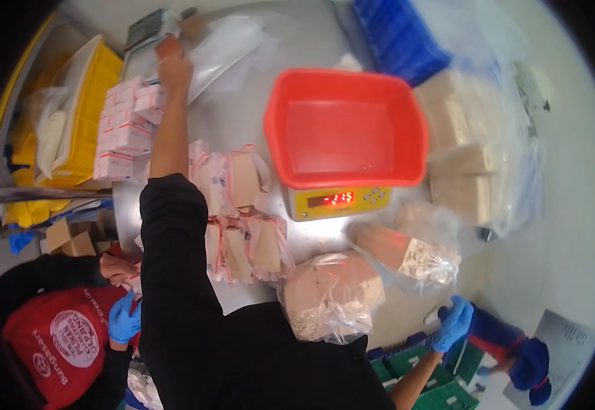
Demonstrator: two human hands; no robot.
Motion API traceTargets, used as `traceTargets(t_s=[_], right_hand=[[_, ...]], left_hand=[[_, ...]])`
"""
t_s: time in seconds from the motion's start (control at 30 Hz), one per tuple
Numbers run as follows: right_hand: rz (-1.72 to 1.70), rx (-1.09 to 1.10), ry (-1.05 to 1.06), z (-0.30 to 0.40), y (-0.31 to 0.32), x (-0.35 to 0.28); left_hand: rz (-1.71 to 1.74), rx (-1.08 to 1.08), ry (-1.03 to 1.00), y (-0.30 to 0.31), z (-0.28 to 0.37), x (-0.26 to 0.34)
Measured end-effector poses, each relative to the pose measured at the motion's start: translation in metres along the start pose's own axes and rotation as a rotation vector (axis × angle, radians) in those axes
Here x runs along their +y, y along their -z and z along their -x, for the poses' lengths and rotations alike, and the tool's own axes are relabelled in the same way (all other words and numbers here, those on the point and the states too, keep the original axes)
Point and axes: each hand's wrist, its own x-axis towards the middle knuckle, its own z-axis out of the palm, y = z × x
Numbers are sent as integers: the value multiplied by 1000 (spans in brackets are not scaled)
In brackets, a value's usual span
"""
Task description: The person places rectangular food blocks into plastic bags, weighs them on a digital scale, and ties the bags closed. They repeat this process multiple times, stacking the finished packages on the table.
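My bare left hand [175, 66] reaches to the far left of the metal table, closed around a small reddish-brown item [168, 47]. Beside that forearm are stacked pink-and-white wrapped packs [123, 125]. My right hand [451, 324], in a blue glove, is held out at lower right with nothing visible in it. A red plastic basin [349, 133] sits on a digital scale [341, 204] with a lit display. Opened paper wrappers around pale blocks [246, 179] lie left of the scale. Two clear plastic bags with tan contents [333, 292] [405, 246] are in front.
A blue crate [400, 41] and plastic-covered pale blocks [459, 189] line the right side. A yellow crate [87, 113] is at left, with clear plastic sheets [225, 46] at the far side. One co-worker [66, 328] stands lower left, another [508, 348] lower right near green crates [425, 369].
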Motion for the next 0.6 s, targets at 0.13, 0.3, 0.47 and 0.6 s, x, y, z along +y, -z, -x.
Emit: traceTargets(t_s=[0.13, 0.3, 0.47, 0.6], right_hand=[[-95, 8, -58, 10, 4, 28], [-222, -24, -76, 10, -3, 34], [-373, -53, -83, 8, -7, 43], [-368, -17, -99, 7, 3, 53]], left_hand=[[78, 145, 264, 98, -114, 35], [680, 451, -29, 262, -212, 79], [906, 406, -489, 390, -160, 192], [1028, -334, -920, 297, -65, 271]])
